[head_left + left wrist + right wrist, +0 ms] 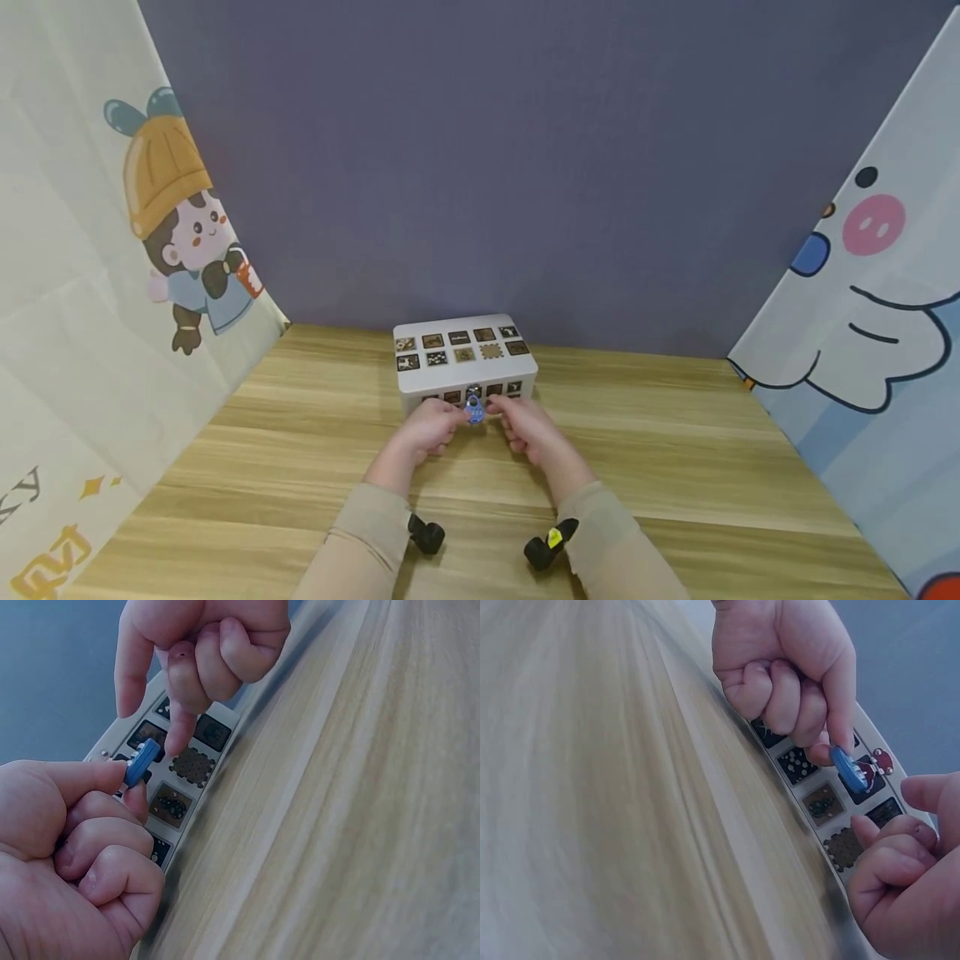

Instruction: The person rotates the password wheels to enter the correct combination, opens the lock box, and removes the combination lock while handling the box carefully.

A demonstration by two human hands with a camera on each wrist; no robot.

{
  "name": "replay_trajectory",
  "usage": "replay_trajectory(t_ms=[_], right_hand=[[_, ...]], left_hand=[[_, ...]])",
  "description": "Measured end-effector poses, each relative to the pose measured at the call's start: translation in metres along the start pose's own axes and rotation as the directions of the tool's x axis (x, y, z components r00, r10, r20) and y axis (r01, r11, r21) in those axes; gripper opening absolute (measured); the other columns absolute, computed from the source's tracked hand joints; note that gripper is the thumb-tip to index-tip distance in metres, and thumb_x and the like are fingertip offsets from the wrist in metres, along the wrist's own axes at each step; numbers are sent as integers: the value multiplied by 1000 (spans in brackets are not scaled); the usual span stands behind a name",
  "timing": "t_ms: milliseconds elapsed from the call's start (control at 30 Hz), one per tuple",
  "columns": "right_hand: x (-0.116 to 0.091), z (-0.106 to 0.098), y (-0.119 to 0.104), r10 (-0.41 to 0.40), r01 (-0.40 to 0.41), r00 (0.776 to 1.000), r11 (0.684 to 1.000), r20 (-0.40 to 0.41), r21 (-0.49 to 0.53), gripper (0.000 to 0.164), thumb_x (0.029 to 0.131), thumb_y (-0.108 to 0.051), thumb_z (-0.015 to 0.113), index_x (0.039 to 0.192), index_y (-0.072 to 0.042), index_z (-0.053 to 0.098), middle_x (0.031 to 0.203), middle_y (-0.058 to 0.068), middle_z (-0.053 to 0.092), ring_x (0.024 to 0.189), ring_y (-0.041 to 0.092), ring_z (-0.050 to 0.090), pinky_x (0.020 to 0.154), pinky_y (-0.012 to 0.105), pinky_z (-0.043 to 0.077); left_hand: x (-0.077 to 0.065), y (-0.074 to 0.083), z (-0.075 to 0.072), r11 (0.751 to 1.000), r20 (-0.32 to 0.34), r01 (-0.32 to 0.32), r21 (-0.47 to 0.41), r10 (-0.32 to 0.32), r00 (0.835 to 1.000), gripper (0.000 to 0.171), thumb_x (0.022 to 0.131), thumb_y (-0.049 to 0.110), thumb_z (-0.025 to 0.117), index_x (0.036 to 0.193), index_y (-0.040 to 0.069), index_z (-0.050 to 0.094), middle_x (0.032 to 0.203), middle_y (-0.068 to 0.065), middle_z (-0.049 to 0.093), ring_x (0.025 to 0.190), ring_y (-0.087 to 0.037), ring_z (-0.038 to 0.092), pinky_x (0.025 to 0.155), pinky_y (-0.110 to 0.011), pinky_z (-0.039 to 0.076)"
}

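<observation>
A small blue combination padlock [474, 412] hangs at the clasp on the front of a white box [420, 382] covered with small square pictures. My left hand [431, 429] pinches one side of the padlock [141, 761] between thumb and index finger, its other fingers curled in. Just right of the padlock is my right hand [528, 427], holding nothing. Its thumb and index finger [866, 831] are spread apart, while the remaining fingers curl toward the palm. In the right wrist view a red clasp plate [883, 760] shows beside the padlock.
The box stands on a wood-grain table [637, 450], close to the dark blue-grey back panel [480, 167]. Pale cloths with cartoon prints hang at the left [67, 250] and right [900, 333]. A black wrist camera sits at each sleeve.
</observation>
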State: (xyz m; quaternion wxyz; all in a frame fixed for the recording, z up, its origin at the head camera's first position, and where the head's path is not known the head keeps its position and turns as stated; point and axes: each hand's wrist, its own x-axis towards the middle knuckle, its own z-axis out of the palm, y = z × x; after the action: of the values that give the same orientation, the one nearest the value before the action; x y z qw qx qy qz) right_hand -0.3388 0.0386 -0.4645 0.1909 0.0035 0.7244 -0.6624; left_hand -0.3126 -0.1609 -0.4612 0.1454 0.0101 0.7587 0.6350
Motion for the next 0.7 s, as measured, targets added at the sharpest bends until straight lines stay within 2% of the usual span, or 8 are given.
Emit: replay_trajectory(t_ms=[333, 567, 700], right_hand=[[5, -17, -4, -56, 58, 998, 987, 21, -152, 45, 98, -35, 64, 125, 0, 66, 56, -6, 36, 45, 9, 29, 40, 23, 26], [9, -20, -7, -67, 72, 997, 976, 32, -205, 37, 95, -33, 69, 118, -4, 71, 55, -6, 36, 44, 10, 30, 40, 24, 27], [13, -19, -6, -71, 79, 996, 974, 47, -214, 37, 94, -32, 72, 119, -5, 72, 54, -7, 36, 44, 9, 30, 39, 23, 27]], left_hand=[[3, 0, -1, 999, -22, 3, 52, -2, 1000, 29, 100, 21, 63, 109, -4, 72, 52, 9, 34, 43, -6, 27, 40, -20, 28], [4, -1, -5, 998, -44, -12, 67, 15, 999, 24, 98, 16, 64, 107, -5, 72, 52, 8, 36, 42, -6, 27, 39, -20, 27], [6, 0, -7, 996, -52, -9, 85, 13, 999, 22, 97, 14, 63, 107, -4, 72, 54, 7, 38, 42, -7, 29, 39, -21, 27]])
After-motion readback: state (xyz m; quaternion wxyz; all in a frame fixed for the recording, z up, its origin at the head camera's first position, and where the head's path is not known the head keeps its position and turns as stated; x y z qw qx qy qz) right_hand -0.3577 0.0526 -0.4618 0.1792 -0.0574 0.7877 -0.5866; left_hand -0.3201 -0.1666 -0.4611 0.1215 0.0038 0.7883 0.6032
